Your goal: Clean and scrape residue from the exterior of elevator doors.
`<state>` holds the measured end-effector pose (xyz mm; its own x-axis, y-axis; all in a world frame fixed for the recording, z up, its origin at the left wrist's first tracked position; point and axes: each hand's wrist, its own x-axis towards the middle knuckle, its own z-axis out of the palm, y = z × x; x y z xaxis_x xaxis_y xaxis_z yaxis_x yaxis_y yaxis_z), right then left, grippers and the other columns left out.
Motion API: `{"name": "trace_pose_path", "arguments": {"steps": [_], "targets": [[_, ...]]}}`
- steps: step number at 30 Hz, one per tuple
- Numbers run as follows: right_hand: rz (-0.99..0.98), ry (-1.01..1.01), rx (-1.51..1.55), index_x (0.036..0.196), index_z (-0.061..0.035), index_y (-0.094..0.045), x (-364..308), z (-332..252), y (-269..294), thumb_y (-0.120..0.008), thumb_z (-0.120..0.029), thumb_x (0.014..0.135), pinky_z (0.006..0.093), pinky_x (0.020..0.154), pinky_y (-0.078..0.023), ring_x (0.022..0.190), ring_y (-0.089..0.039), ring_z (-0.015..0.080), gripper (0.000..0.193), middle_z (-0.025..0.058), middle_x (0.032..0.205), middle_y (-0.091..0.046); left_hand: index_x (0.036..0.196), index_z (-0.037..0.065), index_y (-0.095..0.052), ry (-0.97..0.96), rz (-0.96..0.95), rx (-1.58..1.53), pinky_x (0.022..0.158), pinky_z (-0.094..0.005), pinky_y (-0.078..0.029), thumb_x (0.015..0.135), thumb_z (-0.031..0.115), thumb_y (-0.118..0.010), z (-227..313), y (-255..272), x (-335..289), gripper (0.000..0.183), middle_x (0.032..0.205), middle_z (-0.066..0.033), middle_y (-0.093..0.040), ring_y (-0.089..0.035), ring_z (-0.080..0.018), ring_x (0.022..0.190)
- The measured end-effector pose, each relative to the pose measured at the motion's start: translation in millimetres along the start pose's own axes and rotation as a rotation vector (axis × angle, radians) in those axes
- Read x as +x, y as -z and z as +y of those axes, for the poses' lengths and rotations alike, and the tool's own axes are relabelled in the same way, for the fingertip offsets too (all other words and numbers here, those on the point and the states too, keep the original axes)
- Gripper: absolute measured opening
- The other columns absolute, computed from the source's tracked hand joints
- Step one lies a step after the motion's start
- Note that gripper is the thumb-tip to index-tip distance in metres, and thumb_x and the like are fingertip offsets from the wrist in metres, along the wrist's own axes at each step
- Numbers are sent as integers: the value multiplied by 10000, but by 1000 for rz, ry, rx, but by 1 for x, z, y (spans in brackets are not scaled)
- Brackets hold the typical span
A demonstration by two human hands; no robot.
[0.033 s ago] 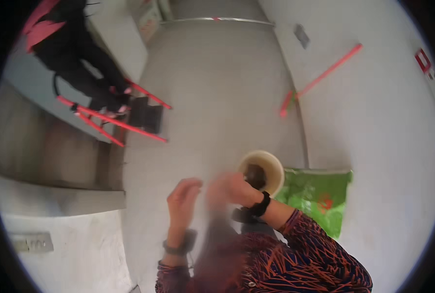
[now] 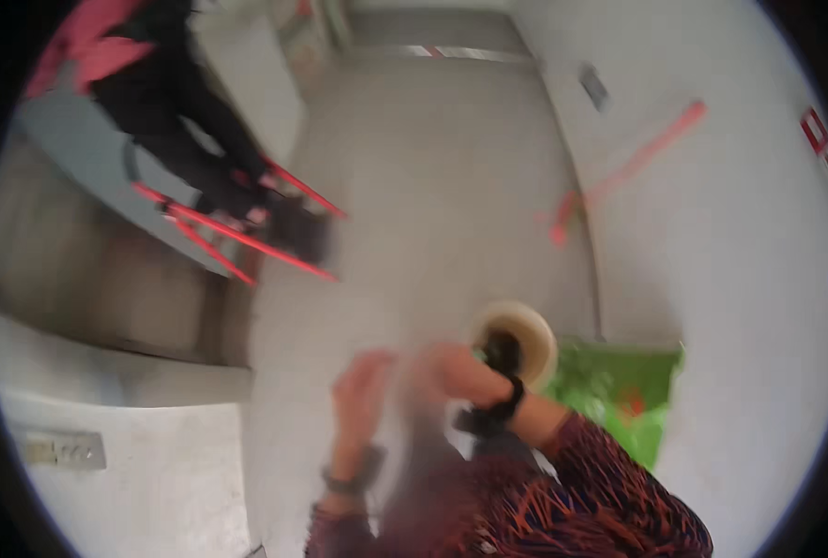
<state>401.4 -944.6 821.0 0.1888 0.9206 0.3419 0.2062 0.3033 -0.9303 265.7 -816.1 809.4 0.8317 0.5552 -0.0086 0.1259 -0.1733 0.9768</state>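
Observation:
My left hand [image 2: 360, 395] is raised in front of my body, its fingers bent but smeared by motion. Close on its right, a narrow gap away, is my right hand [image 2: 446, 372], also blurred, so anything in it cannot be made out. Both wrists wear dark bands. Just beyond my right hand and wrist stands a cream bucket [image 2: 546, 346] on the floor. Something dark [image 2: 502, 352] lies inside it, partly hidden by my right hand.
A green sheet or bag [image 2: 609, 386] lies right of the bucket by the wall. A red pole [image 2: 651, 153] leans on that wall. At the far left a person [image 2: 177, 121] in dark trousers stands on a red-railed step ladder [image 2: 246, 242]. A low white ledge [image 2: 153, 386] borders the left.
The whole view has shifted slightly, so the floor, ladder and bucket appear a little lower and further right. My hands keep nearly the same pose, with the left more blurred.

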Motion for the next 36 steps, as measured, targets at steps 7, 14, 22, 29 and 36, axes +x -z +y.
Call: {"name": "trace_pose_path", "arguments": {"steps": [7,14,22,29,36], "targets": [[-183,-552,781,843,-24,-528,-24,38,-59,-428,-421,948,294,622,-445,694,-567,159,424,53,707,-560,1031,35,-616,-113,-36,-133,695,-302,-500,850,115,-626,-1,0,-52,198,979,-71,-585,-598,-165,816],[-320,-418,789,1088,-23,-517,-95,2,-33,-416,-616,877,214,506,-398,534,-458,59,638,-17,639,-469,1010,0,-634,-111,24,-289,521,-266,-527,903,158,-591,-5,-80,-110,196,895,-79,-625,-619,-132,597],[-177,-334,747,1135,-8,-526,-152,6,7,-408,-592,898,239,551,-419,605,-496,94,641,19,708,-525,1062,20,-631,-112,-88,-315,508,-238,-498,930,216,-550,20,-140,-104,251,802,-67,-648,-594,-115,574],[-50,-395,524,1116,-18,-569,-186,17,22,-339,-504,960,260,580,-421,639,-503,115,561,39,767,-560,1013,18,-641,-128,30,-250,462,-244,-457,936,307,-526,15,-178,-111,321,759,-71,-618,-549,-114,531],[-68,-432,489,1037,-18,-599,-190,27,14,-325,-472,975,280,592,-436,651,-522,130,534,57,757,-578,970,-19,-627,-133,78,-176,480,-261,-473,945,251,-506,28,-168,-119,297,771,-80,-603,-555,-127,544]]}}
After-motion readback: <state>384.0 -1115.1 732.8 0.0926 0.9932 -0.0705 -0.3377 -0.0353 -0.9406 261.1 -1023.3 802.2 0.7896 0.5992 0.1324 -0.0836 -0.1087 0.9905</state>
